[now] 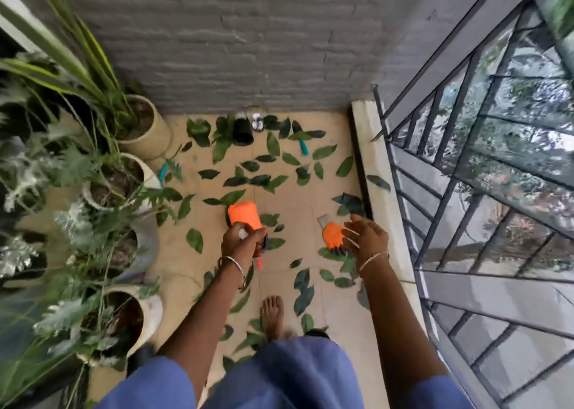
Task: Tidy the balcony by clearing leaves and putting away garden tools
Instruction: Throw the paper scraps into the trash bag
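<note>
An orange glove point(244, 215) is gripped in the left hand point(240, 242), fingers curled around it, above the balcony's tiled floor point(292, 203). The right hand point(366, 233) is held with fingers loosely spread at a second orange glove point(333, 236) near the railing point(466, 166); whether it is touched cannot be told. Green leaves point(273, 143) are scattered across the floor. A teal-handled tool point(302, 147) is seen by the wall, a second teal tool point(162, 171) beside the potted plants point(146, 138).
</note>
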A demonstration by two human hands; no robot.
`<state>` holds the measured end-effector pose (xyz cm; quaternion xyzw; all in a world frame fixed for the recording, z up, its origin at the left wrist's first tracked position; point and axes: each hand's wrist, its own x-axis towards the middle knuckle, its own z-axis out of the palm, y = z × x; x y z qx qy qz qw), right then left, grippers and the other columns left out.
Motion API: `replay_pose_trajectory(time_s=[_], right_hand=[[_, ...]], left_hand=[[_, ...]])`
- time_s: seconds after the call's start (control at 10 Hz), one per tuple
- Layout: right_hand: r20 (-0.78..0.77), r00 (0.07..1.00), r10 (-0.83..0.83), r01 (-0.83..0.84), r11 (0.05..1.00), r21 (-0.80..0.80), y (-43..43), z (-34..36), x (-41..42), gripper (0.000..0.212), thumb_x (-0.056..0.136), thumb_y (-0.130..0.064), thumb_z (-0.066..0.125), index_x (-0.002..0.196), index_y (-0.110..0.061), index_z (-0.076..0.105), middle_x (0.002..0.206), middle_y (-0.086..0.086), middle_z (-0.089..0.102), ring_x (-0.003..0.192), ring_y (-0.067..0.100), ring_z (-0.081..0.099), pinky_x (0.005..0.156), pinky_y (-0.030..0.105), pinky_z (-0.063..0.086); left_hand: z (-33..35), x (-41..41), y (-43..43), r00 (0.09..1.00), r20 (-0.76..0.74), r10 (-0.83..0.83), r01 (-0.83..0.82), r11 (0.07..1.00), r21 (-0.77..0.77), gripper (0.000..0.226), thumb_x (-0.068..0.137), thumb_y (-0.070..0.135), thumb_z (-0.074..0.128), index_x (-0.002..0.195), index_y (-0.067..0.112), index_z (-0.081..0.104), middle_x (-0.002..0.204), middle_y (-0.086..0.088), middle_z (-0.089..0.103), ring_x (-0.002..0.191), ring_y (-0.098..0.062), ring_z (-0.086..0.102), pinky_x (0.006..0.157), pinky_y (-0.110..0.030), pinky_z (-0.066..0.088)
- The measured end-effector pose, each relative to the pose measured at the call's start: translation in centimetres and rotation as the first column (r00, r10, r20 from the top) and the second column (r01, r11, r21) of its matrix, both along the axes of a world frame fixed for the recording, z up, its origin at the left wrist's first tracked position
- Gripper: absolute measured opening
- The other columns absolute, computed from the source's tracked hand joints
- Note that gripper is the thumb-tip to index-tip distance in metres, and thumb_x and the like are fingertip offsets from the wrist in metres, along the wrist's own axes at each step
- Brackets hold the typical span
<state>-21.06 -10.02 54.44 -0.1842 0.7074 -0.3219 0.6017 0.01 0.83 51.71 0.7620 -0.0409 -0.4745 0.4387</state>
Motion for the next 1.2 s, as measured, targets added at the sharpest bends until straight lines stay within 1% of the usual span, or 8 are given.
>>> replay_pose_trajectory(time_s=[0.1, 0.2, 0.4, 0.8, 0.9, 1.0, 1.1, 1.2], right_hand=[[-0.009, 1.000, 0.019, -0.019, 0.999, -0.025, -5.5, 0.0, 1.1, 0.015, 0.095, -0.005, 0.051, 0.095, -0.007, 0.066, 0.074, 0.010, 0.064, 0.062, 0.022, 0.061, 0.057, 0.027, 0.049], [-0.007, 0.999, 0.037, -0.037, 0.999, 0.000, -10.2, -1.1, 2.7, 0.019, 0.094, -0.006, 0.052, 0.084, -0.014, 0.066, 0.074, 0.008, 0.065, 0.061, 0.020, 0.061, 0.062, 0.029, 0.051], [0.016, 0.986, 0.165, -0.165, 0.981, 0.103, -19.7, -5.3, 6.8, 0.014, 0.096, -0.009, 0.051, 0.100, -0.005, 0.065, 0.085, 0.012, 0.066, 0.070, 0.024, 0.062, 0.068, 0.032, 0.050], [-0.070, 0.738, 0.671, -0.637, 0.727, 0.255, -40.2, -18.9, 22.3, 0.010, 0.097, -0.009, 0.053, 0.096, -0.007, 0.063, 0.075, 0.011, 0.062, 0.060, 0.020, 0.057, 0.051, 0.023, 0.049], [-0.038, 0.585, 0.810, -0.747, 0.556, 0.365, -43.2, -23.0, 26.3, 0.006, 0.089, -0.018, 0.057, 0.085, -0.014, 0.059, 0.077, 0.009, 0.061, 0.060, 0.021, 0.055, 0.053, 0.022, 0.042], [-0.116, 0.260, 0.959, -0.850, 0.284, 0.444, -46.5, -30.4, 30.9, 0.005, 0.093, -0.017, 0.055, 0.090, -0.018, 0.059, 0.091, 0.013, 0.066, 0.067, 0.022, 0.061, 0.054, 0.023, 0.050], [-0.182, -0.041, 0.982, -0.880, 0.051, 0.472, -49.2, -36.6, 35.0, 0.017, 0.089, -0.021, 0.059, 0.105, -0.024, 0.055, 0.116, 0.017, 0.064, 0.091, 0.026, 0.061, 0.084, 0.038, 0.056], [-0.300, -0.141, 0.943, -0.885, 0.017, 0.466, -51.2, -42.2, 39.5, 0.035, 0.090, -0.018, 0.060, 0.124, -0.019, 0.052, 0.128, 0.018, 0.057, 0.098, 0.025, 0.056, 0.095, 0.041, 0.051]], left_hand=[[0.4, 0.6, -5.2, 0.998, -0.047, 0.045, -0.047, 0.998, -0.041, 0.031, 0.082, 0.002, 0.073, 0.072, 0.016, 0.047, 0.046, 0.006, 0.052, 0.037, -0.010, 0.047, 0.052, -0.027, 0.040], [0.5, 1.6, -9.6, 0.996, -0.040, 0.077, -0.078, 0.996, -0.044, 0.028, 0.082, 0.002, 0.073, 0.076, 0.015, 0.049, 0.052, 0.000, 0.051, 0.031, -0.007, 0.043, 0.038, -0.019, 0.035], [-1.9, 5.5, -17.0, 0.981, -0.027, 0.190, -0.189, 0.981, 0.037, 0.016, 0.081, 0.009, 0.076, 0.091, 0.011, 0.062, 0.075, -0.006, 0.066, 0.053, -0.018, 0.055, 0.042, -0.021, 0.047], [-12.1, 15.9, -30.6, 0.896, -0.036, 0.442, -0.438, 0.894, 0.092, 0.007, 0.087, 0.012, 0.069, 0.090, 0.015, 0.063, 0.067, -0.008, 0.062, 0.045, -0.014, 0.057, 0.047, -0.025, 0.049], [-15.0, 18.4, -32.2, 0.881, -0.028, 0.472, -0.467, 0.878, 0.104, 0.009, 0.089, 0.010, 0.066, 0.088, 0.018, 0.062, 0.071, -0.008, 0.063, 0.049, -0.017, 0.057, 0.044, -0.023, 0.048], [-20.1, 21.9, -33.8, 0.862, -0.005, 0.507, -0.501, 0.854, 0.137, 0.015, 0.089, 0.011, 0.066, 0.085, 0.024, 0.061, 0.067, -0.005, 0.063, 0.049, -0.015, 0.058, 0.041, -0.022, 0.046], [-24.9, 24.6, -35.4, 0.860, 0.009, 0.510, -0.505, 0.848, 0.159, 0.007, 0.088, 0.016, 0.069, 0.086, 0.020, 0.063, 0.065, -0.003, 0.060, 0.048, -0.013, 0.060, 0.041, -0.024, 0.045], [-29.8, 26.5, -36.5, 0.841, -0.002, 0.541, -0.534, 0.830, 0.163, 0.008, 0.088, 0.019, 0.070, 0.089, 0.014, 0.064, 0.068, -0.004, 0.061, 0.052, -0.018, 0.059, 0.045, -0.024, 0.047]])
